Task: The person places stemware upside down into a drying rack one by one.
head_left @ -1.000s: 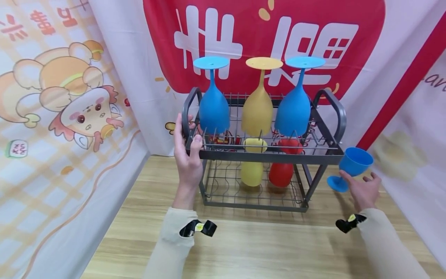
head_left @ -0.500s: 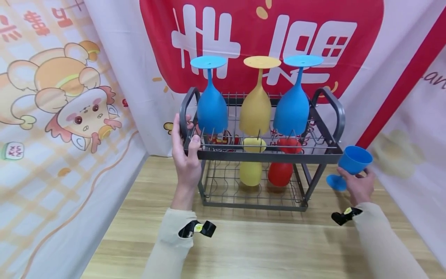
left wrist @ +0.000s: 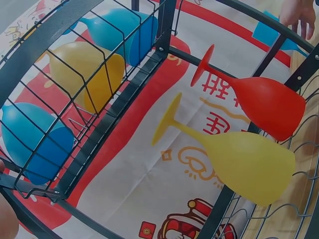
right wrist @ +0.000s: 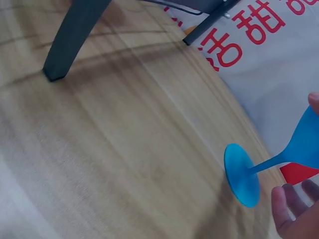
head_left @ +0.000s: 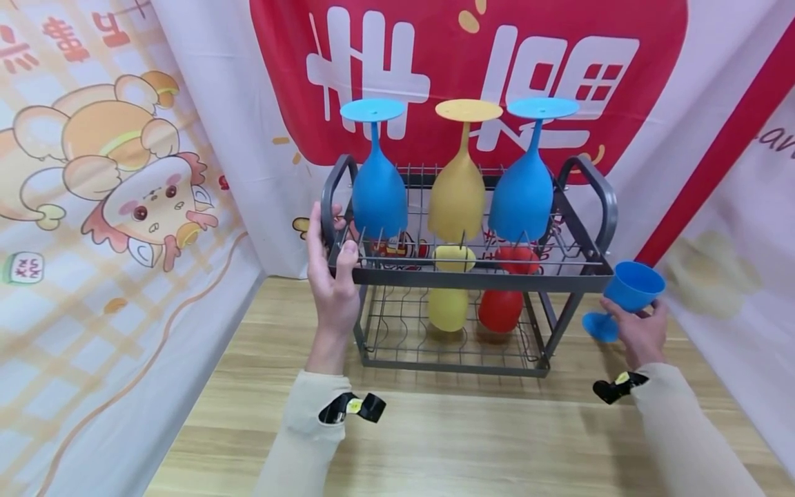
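A dark grey two-tier wire rack (head_left: 484, 279) stands in the middle of the head view. My left hand (head_left: 333, 293) grips its upper left corner, thumb over the front bar and fingers round the side. On the right, my right hand (head_left: 644, 336) holds a blue goblet (head_left: 626, 293) by the lower bowl, foot down, beside the rack. In the right wrist view the goblet's foot (right wrist: 241, 174) shows close over the wood, with a shadow beneath. Two blue goblets (head_left: 380, 200) (head_left: 520, 200) and a yellow goblet (head_left: 457, 200) stand upside down on the top tier.
On the lower tier stand a pale yellow goblet (left wrist: 249, 164) and a red goblet (left wrist: 271, 107), both upside down. A rack leg (right wrist: 75, 45) meets the wooden table (head_left: 472, 442). Printed cloths (head_left: 211, 55) hang behind and at both sides.
My right hand has closed in round the blue goblet's bowl, its fingers drawing nearer from the right. The left hand keeps its place on the rack; the goblets on the rack have not moved.
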Demonstrator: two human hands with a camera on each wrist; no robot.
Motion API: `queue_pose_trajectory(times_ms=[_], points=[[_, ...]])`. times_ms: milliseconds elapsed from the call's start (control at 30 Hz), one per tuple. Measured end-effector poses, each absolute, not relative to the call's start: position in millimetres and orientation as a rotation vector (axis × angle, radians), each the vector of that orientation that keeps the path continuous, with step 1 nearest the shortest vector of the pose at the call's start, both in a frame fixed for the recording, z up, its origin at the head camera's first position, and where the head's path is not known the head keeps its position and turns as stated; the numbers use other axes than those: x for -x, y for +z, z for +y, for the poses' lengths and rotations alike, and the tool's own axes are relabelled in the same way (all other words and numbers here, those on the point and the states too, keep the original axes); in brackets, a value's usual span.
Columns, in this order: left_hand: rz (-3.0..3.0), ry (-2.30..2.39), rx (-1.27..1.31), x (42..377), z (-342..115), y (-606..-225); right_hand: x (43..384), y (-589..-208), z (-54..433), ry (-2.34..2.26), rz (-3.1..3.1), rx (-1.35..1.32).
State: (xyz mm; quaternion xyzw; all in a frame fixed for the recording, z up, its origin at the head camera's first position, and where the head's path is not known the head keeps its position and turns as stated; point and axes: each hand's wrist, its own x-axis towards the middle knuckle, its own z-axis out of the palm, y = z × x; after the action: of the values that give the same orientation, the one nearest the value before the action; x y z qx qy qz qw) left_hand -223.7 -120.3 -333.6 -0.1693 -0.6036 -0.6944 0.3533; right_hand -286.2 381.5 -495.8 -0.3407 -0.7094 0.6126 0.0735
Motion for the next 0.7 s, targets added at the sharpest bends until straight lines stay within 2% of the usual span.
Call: queue_pose_trajectory(times_ms=[267, 700], points=[[-1.559, -1.796, 0.438, 224, -122, -334, 270, -502, 370, 1.741, -2.147, 0.887], [-1.566, -1.79, 0.434, 225, -122, -335, 216, -495, 357, 1.793, -2.149, 0.677]])
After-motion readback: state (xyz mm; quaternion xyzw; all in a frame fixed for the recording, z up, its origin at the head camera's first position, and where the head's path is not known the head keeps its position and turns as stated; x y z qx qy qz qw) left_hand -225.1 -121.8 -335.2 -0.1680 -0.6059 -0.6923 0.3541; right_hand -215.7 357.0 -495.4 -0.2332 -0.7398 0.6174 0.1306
